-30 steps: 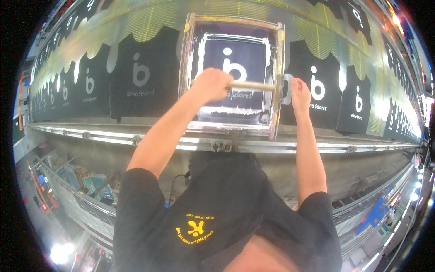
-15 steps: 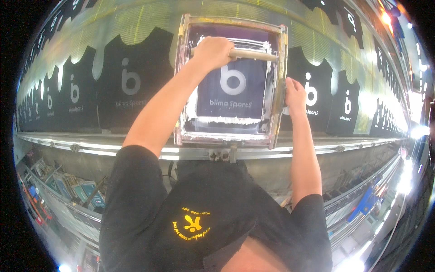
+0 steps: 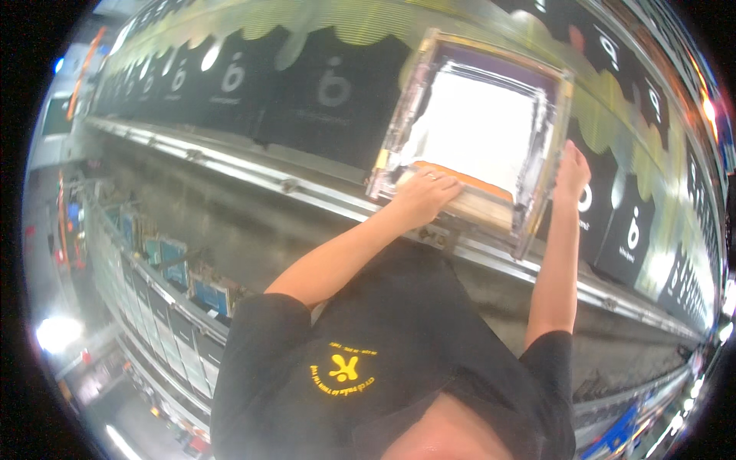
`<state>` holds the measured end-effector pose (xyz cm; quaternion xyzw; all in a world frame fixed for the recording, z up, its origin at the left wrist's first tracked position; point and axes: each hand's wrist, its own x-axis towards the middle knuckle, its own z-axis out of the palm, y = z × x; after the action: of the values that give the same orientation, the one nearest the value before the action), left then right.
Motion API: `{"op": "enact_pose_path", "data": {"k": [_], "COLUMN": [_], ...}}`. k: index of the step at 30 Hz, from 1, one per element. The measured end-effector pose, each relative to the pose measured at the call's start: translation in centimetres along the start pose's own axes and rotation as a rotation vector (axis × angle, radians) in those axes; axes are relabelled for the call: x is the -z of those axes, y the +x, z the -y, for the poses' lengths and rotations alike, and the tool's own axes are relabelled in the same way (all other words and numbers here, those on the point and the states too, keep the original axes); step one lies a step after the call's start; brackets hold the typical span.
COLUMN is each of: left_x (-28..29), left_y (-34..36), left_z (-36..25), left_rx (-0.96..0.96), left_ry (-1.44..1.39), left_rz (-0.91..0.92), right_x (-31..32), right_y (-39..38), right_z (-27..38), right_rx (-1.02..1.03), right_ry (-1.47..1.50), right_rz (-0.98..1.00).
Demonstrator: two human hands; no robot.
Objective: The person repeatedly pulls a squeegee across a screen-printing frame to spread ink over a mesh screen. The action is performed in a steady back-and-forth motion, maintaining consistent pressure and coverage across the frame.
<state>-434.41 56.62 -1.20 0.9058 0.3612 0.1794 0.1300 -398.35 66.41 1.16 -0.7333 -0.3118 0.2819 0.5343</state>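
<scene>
A rectangular printing screen in a worn frame (image 3: pixel 561 100) lies over the row of dark garment pieces, its middle (image 3: pixel 479 123) now bright white, with ink smears along the borders. My left hand (image 3: pixel 425 193) is closed on a wooden squeegee (image 3: pixel 487 205) with an orange blade, lying across the screen's near end. My right hand (image 3: pixel 571 172) is closed at the right side of the frame, on its side handle, which is mostly hidden by the fingers.
Dark garment pieces with white printed logos (image 3: pixel 632 226) line the long sloped yellowish bench (image 3: pixel 602 123) on both sides. A metal rail (image 3: pixel 245 169) runs along its near edge. Below, flat panels (image 3: pixel 211 295) stand in a metal rack at the left.
My left hand has drawn the squeegee from the screen's far end to its near end. The screen's middle has turned from a visible logo to bright white. The whole view has tilted.
</scene>
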Motion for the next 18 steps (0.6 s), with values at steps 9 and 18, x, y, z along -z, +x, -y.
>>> {"op": "enact_pose_path", "data": {"k": [9,18], "left_x": [9.5,18.0], "left_y": [-7.4,-14.9], "left_z": [12.4,27.9], "left_rx": [0.183,0.083], "left_ry": [-0.004,0.163], "left_rz": [0.297,0.319], "right_x": [-15.1,-33.2], "right_y": [-9.0,-17.1], "right_z": [-2.3,0.2], "right_rx": [0.152,0.032], "right_ry": [0.086,0.114], "right_rz": [-0.007,-0.039]}}
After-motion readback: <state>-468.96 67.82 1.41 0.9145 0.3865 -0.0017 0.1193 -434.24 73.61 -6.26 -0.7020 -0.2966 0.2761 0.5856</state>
